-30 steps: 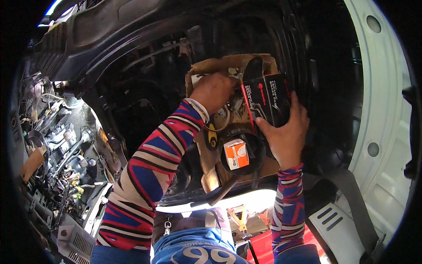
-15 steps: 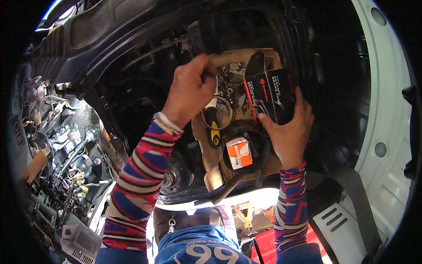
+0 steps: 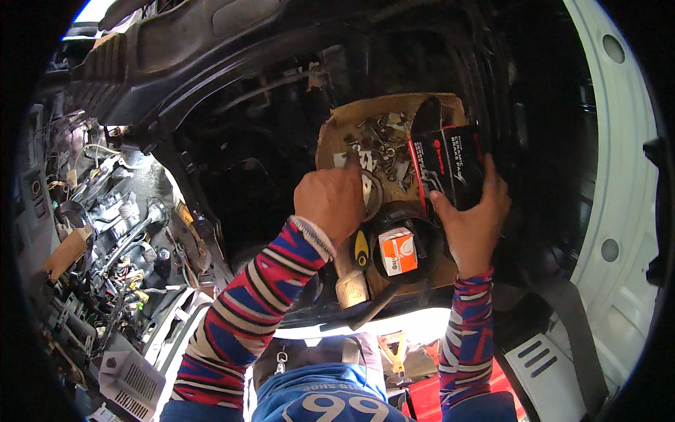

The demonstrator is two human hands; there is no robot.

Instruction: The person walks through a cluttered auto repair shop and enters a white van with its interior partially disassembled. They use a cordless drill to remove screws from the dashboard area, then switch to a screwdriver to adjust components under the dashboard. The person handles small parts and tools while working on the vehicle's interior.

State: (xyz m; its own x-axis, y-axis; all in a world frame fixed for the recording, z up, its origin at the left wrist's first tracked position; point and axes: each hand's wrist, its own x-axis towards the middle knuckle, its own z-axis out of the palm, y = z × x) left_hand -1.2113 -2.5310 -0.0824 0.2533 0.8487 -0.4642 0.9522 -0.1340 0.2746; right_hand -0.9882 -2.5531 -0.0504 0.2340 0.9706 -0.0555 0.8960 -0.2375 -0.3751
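Note:
My left hand (image 3: 330, 202) is over the left part of a shallow cardboard tray (image 3: 337, 135). Its index finger reaches down among loose metal hardware (image 3: 389, 151), beside a pale flat piece; the other fingers are curled, and whatever they may hold is hidden. A black brake pad box (image 3: 450, 163) with a red edge is in the grip of my right hand (image 3: 470, 218), thumb on its near left side and fingers round the right. The box is tilted over the right of the tray. A ring-shaped part (image 3: 375, 193) is partly covered by my left hand.
Near my wrists, an orange and white small box (image 3: 398, 252) sits in a round black container (image 3: 430, 243). A yellow and black handle (image 3: 361, 248) lies beside it. Exposed wiring (image 3: 133, 232) fills the left; a pale metal body panel (image 3: 619, 169) curves along the right.
My left hand has come down and to the right, its index finger now among the hardware. My right hand still grips the brake pad box. The whole view has shifted slightly.

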